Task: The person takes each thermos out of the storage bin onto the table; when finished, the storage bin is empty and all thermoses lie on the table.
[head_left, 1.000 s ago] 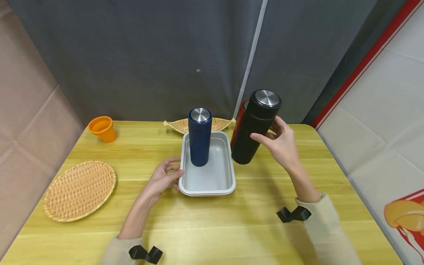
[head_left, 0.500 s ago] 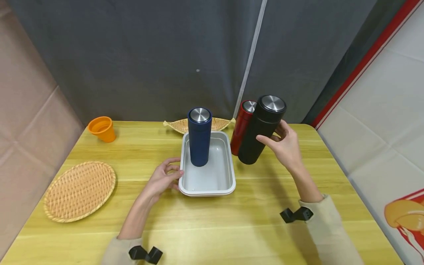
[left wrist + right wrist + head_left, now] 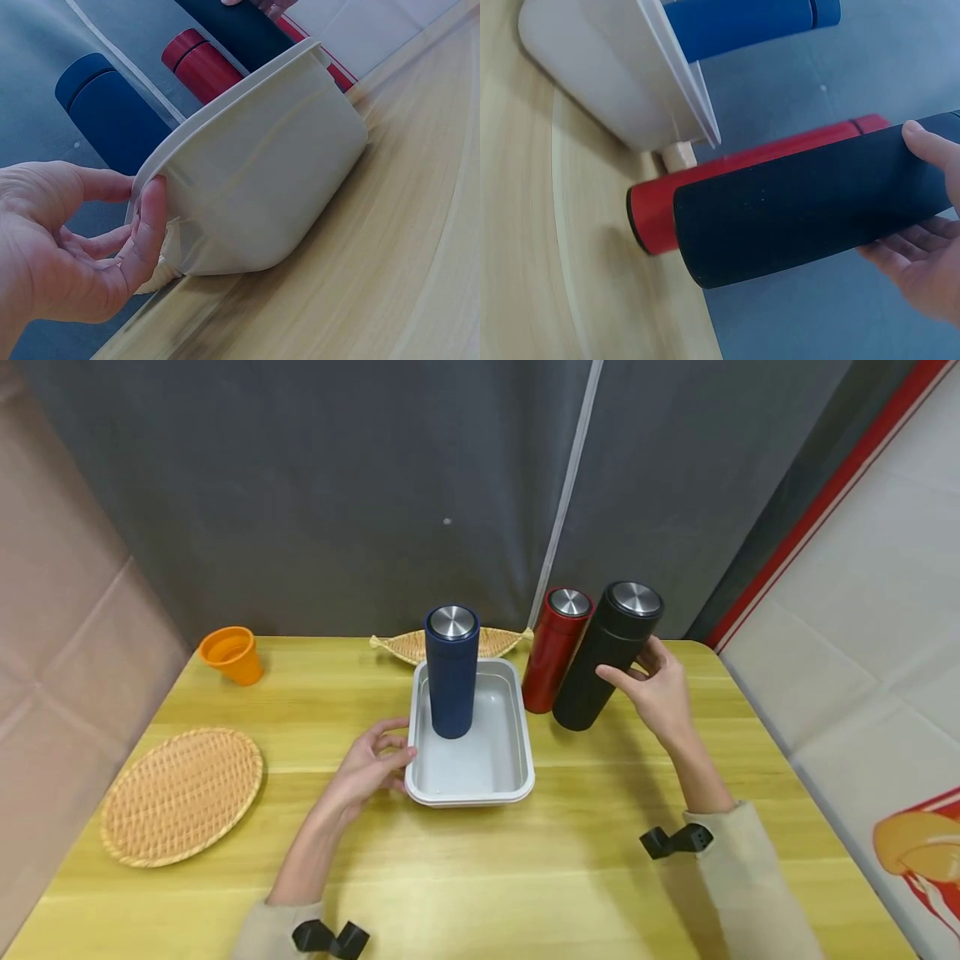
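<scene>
The right hand (image 3: 656, 689) has its grip closed around the black flask (image 3: 606, 660), the thumb on the near side and the fingers behind. The flask is held lid up at the right of the desk (image 3: 465, 868); in the right wrist view its base looks raised off the wood.

Just beside it, on the tray side, the red flask (image 3: 551, 660) stands on the desk, partly hidden behind the black flask in the right wrist view.

The left hand (image 3: 371, 760) grips the left rim of the grey tray (image 3: 487, 777), its thumb and fingers pinching the edge. The tray sits flat near the middle of the desk. Inside it, towards the far left, the blue flask (image 3: 452, 681) stands upright. All 3 flasks have round metal lid tops.

Behind the tray lies a wicker basket (image 3: 501, 641) with 2 pointed ends, partly covered by the blue flask. Well to the left are an orange cup (image 3: 240, 664) near the far edge and, nearer, an oval woven mat (image 3: 182, 797). A dark curtain (image 3: 337, 510) hangs behind the desk.
</scene>
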Motion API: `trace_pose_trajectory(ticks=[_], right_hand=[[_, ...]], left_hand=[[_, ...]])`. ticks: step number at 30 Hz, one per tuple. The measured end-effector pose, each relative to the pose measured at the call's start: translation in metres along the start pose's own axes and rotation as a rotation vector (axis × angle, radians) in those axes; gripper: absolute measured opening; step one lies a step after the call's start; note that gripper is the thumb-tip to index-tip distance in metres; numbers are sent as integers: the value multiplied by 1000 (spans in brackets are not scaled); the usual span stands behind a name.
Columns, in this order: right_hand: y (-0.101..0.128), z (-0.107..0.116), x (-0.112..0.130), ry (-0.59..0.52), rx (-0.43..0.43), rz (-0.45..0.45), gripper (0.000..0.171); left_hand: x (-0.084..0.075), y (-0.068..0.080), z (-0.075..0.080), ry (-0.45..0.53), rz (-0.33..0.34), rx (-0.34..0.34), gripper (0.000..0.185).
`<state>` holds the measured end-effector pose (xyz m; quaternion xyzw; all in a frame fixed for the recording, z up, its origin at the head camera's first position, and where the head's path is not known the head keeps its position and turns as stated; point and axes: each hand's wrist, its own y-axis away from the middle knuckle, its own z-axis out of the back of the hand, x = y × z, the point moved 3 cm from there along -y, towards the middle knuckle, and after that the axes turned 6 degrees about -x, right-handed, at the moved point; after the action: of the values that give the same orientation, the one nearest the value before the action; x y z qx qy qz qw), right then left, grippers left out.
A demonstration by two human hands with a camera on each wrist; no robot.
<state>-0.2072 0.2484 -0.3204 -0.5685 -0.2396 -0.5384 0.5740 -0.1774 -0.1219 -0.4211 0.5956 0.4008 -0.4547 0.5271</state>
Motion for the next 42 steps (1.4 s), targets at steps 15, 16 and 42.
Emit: trace_pose_trajectory(ticks=[15,16,42], right_hand=[[-19,2,-23,60,-14,-59,60],[-19,1,-21,66,-16,-64,60],[-36,-9,-63,57,-10,-115,65]], left_hand=[[1,0,0,10,-7,-4,54],[1,0,0,11,-7,-3,54],[2,0,-1,22,3,-9,53]])
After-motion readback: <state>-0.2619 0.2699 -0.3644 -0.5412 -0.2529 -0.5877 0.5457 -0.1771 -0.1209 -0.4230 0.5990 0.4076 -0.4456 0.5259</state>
